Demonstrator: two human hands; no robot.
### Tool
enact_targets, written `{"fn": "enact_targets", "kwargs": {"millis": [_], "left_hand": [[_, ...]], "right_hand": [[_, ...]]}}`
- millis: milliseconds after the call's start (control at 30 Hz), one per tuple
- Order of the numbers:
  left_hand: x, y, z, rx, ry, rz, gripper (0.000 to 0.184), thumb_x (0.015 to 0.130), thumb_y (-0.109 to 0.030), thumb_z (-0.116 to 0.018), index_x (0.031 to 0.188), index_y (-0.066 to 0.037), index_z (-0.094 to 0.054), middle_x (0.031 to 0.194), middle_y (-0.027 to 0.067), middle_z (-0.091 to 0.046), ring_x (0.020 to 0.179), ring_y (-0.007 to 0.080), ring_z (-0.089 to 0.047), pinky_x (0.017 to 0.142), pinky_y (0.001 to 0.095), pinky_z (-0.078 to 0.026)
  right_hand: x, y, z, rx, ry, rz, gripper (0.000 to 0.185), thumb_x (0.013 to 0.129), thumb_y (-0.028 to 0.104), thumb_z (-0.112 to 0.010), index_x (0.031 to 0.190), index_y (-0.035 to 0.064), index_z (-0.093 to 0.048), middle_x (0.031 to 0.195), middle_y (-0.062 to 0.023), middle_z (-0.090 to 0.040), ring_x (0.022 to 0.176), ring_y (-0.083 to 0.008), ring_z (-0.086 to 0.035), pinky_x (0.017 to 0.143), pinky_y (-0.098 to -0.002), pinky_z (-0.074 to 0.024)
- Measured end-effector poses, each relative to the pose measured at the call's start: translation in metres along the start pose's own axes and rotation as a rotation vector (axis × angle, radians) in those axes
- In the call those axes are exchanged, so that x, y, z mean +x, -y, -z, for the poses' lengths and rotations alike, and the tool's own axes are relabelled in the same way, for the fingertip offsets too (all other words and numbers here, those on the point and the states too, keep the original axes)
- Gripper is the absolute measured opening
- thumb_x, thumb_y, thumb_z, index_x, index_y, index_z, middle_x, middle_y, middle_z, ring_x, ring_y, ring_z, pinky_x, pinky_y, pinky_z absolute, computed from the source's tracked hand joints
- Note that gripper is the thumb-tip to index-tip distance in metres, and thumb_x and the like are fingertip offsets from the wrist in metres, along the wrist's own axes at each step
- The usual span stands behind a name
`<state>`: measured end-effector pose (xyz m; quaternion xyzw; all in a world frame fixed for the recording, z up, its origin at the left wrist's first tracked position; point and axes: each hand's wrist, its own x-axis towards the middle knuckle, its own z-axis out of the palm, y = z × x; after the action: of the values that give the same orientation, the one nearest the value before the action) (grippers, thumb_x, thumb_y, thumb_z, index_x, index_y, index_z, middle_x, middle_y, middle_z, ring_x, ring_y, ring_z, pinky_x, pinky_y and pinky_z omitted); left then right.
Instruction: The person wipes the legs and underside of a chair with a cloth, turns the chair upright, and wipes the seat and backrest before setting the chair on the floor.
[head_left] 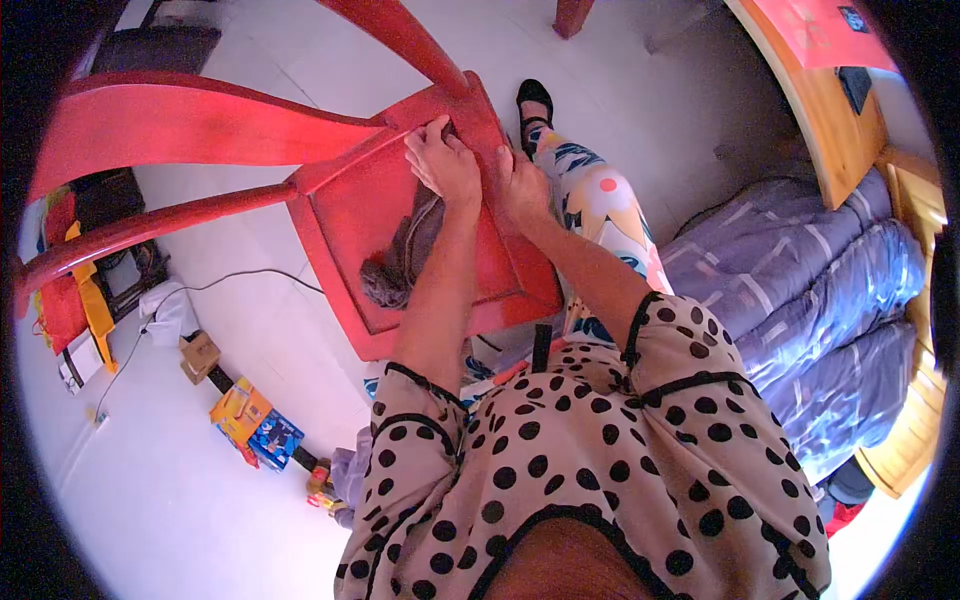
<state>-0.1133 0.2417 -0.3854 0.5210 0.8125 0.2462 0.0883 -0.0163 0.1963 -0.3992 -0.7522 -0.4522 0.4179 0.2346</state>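
Observation:
A red wooden chair [340, 235] stands in front of me, its back pointing left. On its seat lies a crumpled dark grey cloth [412, 245], partly covered by my left forearm. My left hand [445, 168] is over the seat near a back post, fingers bent and closed on what looks like the end of that cloth; dark material shows by the fingertips. Close by, my right hand [522, 188] is wrapped over the seat's side edge with the thumb on top. Its other fingers are mostly hidden.
My leg in floral trousers [605, 200] is right of the chair. A bed with a grey-blue quilt [790, 270] and a wooden board [820, 110] are at the right. Boxes [255, 425], bags [70, 260] and a black cable [255, 272] lie at the left.

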Motion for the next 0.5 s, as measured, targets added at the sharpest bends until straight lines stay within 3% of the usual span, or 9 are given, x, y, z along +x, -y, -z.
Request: {"fn": "enact_targets", "kwargs": {"millis": [200, 300, 400, 500], "left_hand": [[0.015, 0.008, -0.004, -0.223, 0.150, 0.073, 0.033, 0.083, -0.002, -0.060, 0.113, -0.013, -0.068, 0.113, 0.0174, -0.059, 0.108, 0.0402, -0.058, 0.092, 0.0474, -0.048], [0.033, 0.059, -0.017, -0.321, 0.329, -0.057, 0.030, 0.082, -0.003, -0.062, 0.111, -0.009, -0.069, 0.108, 0.0195, -0.064, 0.104, 0.0380, -0.063, 0.092, 0.0454, -0.049], [0.033, 0.068, -0.001, -0.328, 0.357, -0.195, 0.027, 0.079, -0.003, -0.066, 0.106, -0.004, -0.070, 0.104, 0.0206, -0.067, 0.100, 0.0355, -0.065, 0.091, 0.0433, -0.051], [0.025, 0.033, 0.023, -0.695, 0.118, 0.160, 0.027, 0.077, -0.002, -0.070, 0.103, 0.000, -0.070, 0.100, 0.0197, -0.069, 0.093, 0.0354, -0.067, 0.089, 0.0416, -0.052]], "right_hand": [[-0.003, 0.004, -0.001, 0.047, -0.037, 0.029, 0.060, 0.103, 0.048, -0.034, 0.111, -0.0037, -0.063, 0.097, -0.0332, -0.065, 0.095, -0.0527, -0.060, 0.084, -0.0573, -0.0468], [0.001, 0.000, -0.004, 0.012, -0.018, 0.013, 0.059, 0.102, 0.049, -0.035, 0.111, -0.0030, -0.063, 0.097, -0.0329, -0.065, 0.095, -0.0528, -0.060, 0.084, -0.0573, -0.0469], [-0.001, 0.000, 0.000, -0.016, 0.004, 0.005, 0.058, 0.102, 0.049, -0.036, 0.111, -0.0019, -0.063, 0.097, -0.0327, -0.065, 0.095, -0.0525, -0.060, 0.084, -0.0570, -0.0471], [0.002, -0.001, -0.004, -0.025, -0.004, 0.008, 0.057, 0.102, 0.049, -0.036, 0.110, -0.0014, -0.063, 0.097, -0.0327, -0.065, 0.096, -0.0520, -0.060, 0.084, -0.0566, -0.0471]]}}
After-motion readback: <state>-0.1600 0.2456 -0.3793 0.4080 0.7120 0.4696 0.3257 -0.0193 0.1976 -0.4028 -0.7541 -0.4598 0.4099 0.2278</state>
